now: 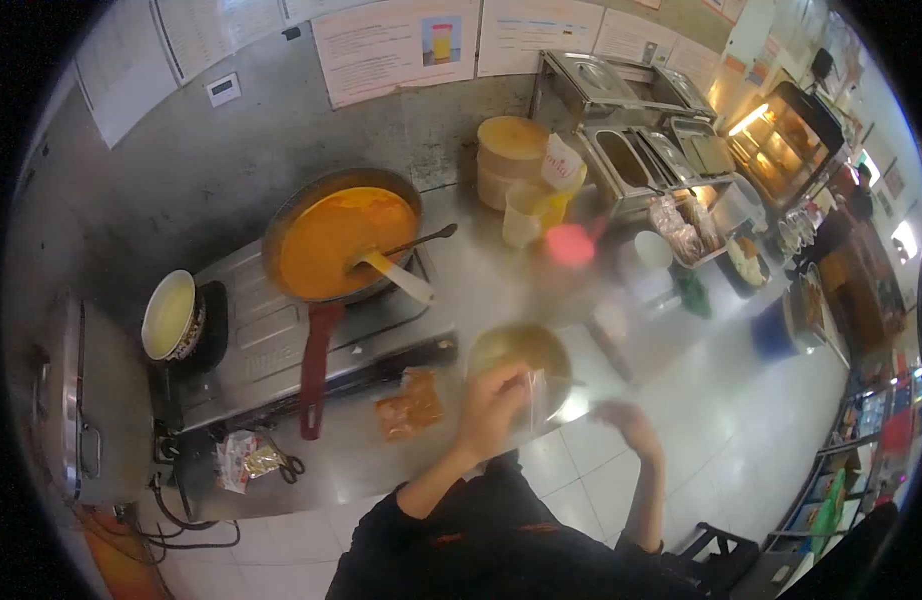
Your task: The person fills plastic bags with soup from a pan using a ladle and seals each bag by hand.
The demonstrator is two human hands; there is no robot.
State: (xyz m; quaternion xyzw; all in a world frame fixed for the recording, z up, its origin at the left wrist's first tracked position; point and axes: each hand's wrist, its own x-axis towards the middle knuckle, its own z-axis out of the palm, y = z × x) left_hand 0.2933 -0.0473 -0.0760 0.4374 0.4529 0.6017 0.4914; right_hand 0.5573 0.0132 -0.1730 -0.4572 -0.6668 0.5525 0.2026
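Head view: on the counter [701, 350], a wide pan [331, 181] of orange sauce sits on the stove [251, 335], with a bowl [556, 345] nearer the person. The left hand [489, 408] pinches what looks like a clear bag [538, 400] by the bowl's near rim, presumably positioning it; moving it calls for a steady pinch. The right hand [631, 425] is blurred, its grip impossible to tell.

Wide head-worn view, angled forward and down.
The steel counter [336, 465] is seen from above at close range; the wall [221, 150] is faced beyond, and the wearer's torso [511, 545] is caught below.
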